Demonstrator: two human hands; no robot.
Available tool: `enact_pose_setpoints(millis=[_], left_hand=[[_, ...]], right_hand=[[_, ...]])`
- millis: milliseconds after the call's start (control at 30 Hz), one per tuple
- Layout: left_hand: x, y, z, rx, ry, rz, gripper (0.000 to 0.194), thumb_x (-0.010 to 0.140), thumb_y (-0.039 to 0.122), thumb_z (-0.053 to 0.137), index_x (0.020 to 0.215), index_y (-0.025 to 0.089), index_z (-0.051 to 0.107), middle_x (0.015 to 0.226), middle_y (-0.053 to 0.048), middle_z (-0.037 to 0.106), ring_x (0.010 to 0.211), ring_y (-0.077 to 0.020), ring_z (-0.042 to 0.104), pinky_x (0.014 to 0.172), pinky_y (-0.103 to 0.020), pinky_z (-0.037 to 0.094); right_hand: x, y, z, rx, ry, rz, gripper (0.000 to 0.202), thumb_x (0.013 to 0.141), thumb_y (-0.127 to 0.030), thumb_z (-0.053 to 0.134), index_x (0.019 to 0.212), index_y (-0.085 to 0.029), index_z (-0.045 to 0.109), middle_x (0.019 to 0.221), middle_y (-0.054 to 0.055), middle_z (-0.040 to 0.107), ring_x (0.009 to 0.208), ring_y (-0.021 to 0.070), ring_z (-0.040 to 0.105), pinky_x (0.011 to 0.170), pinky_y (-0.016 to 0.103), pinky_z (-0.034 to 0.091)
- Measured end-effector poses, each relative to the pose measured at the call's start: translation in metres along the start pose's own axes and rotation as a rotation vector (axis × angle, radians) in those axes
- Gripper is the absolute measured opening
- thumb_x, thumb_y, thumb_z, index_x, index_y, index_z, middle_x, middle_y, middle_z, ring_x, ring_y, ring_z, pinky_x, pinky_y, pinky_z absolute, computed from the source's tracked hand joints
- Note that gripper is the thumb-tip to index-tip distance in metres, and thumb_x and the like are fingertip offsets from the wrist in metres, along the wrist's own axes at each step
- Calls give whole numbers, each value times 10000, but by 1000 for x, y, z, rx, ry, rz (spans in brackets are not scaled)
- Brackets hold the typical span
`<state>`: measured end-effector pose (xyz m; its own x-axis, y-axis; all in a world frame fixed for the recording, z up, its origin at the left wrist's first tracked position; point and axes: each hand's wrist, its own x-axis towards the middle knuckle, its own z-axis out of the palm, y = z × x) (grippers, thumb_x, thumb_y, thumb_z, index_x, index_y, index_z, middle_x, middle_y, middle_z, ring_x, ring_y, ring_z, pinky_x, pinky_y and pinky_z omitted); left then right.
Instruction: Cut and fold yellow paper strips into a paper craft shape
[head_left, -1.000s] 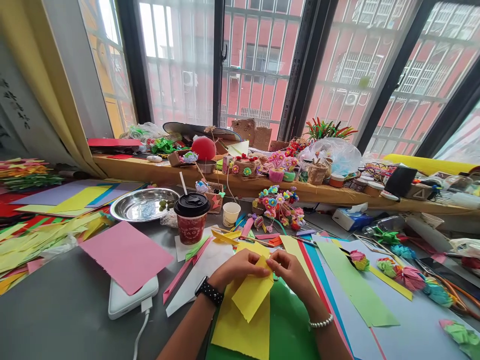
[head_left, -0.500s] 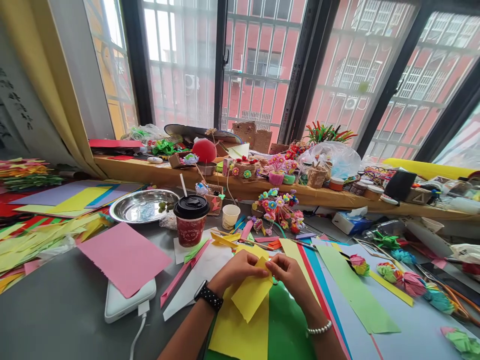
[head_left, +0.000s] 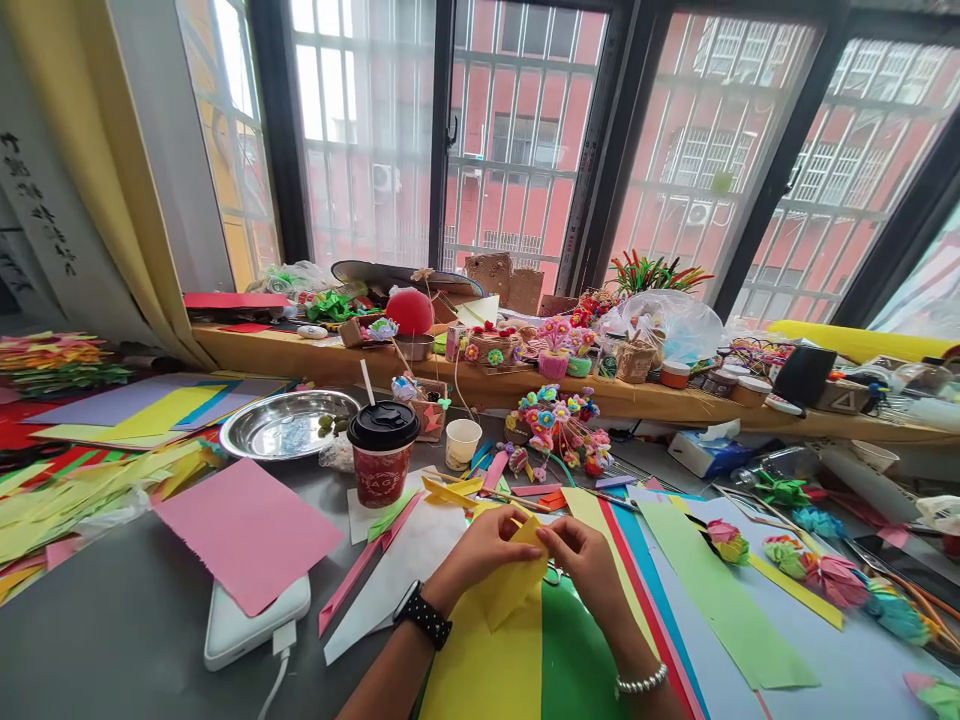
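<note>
A small piece of yellow paper [head_left: 517, 590] is pinched between both hands near the lower middle of the view. My left hand [head_left: 491, 545], with a dark watch on its wrist, grips the paper's upper left part. At the paper's upper right edge, the fingertips of my right hand [head_left: 581, 550] close on it; a beaded bracelet circles that wrist. Under the hands lies a larger yellow sheet [head_left: 491, 670], on top of a shiny green surface [head_left: 574, 660].
A lidded red cup [head_left: 381, 465] stands left of the hands, beside a metal plate [head_left: 262, 430] and a paper cup [head_left: 461, 440]. Pink paper [head_left: 251, 530] covers part of a white power bank [head_left: 255, 625]. Coloured strips and paper flowers [head_left: 832, 580] lie at right.
The small yellow paper has tilted in my hands and shows a narrower face. The whole view has shifted slightly, and both hands remain close together on the paper.
</note>
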<state>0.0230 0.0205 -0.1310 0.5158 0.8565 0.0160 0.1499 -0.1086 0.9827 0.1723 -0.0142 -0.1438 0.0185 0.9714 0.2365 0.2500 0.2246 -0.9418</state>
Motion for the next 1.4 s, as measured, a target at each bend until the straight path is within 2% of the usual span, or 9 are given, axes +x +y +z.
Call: enact_pose_setpoints(millis=[167,267,433,567,667,800,900,1200,1400], left_hand=[[1,-7,0,156,80,21,379,553,278,660,875,162,497,544,73,473,518,-108,469,479,-201,326],[0,-5,1,357,225,183,445,571,268,662,977,183,501,852,-33,602,827,-203,550,722,-313,410],[-6,6,5,584,605,474,496,679,267,601,1136,207,419,1218,-104,436,1165,-241,348,959,-413,268],[-6,10,3,444,727,454,451,731,328,546,1141,198,409,1195,-109,443,1151,-228,372,950,-394,292],[-3,9,1,145,621,268,539,676,408,585,1118,149,418,1180,-143,460,1085,-244,447,876,-370,377],[2,2,3,-110,196,-9,503,574,411,665,948,96,550,1041,-164,579,924,-265,564,781,-350,435],[4,-2,7,-224,26,6,432,564,363,684,909,117,599,968,-116,640,928,-251,569,814,-337,415],[2,4,5,-238,224,6,301,573,354,654,747,109,644,797,-72,677,812,-226,585,724,-296,424],[2,4,5,-238,233,41,268,581,359,639,670,106,640,706,-52,660,748,-199,577,702,-277,414]], right_hand=[[1,-1,-1,58,-47,23,321,658,-466,598,606,-149,586,489,-4,516,421,108,456,399,217,351],[2,2,-2,87,-27,58,328,634,-477,614,617,-150,604,498,9,551,431,123,492,394,220,368],[2,4,-4,171,148,142,357,604,-505,623,658,-152,608,585,50,632,525,180,587,453,259,453],[3,3,-8,279,269,169,329,625,-472,627,677,-147,605,623,57,652,570,186,611,519,279,486],[5,4,-11,391,336,223,312,591,-449,664,662,-151,603,603,44,653,568,177,613,510,264,488],[5,3,-8,532,307,291,291,565,-431,685,644,-165,599,610,27,655,576,164,620,507,241,491],[3,0,-3,563,206,304,289,576,-428,681,625,-157,592,593,20,640,537,143,608,498,228,482],[0,-3,5,424,63,250,310,611,-442,655,605,-146,564,579,17,620,523,121,575,496,212,442],[-1,-1,8,315,13,213,329,623,-457,637,641,-132,586,568,25,612,515,125,564,489,215,426]])
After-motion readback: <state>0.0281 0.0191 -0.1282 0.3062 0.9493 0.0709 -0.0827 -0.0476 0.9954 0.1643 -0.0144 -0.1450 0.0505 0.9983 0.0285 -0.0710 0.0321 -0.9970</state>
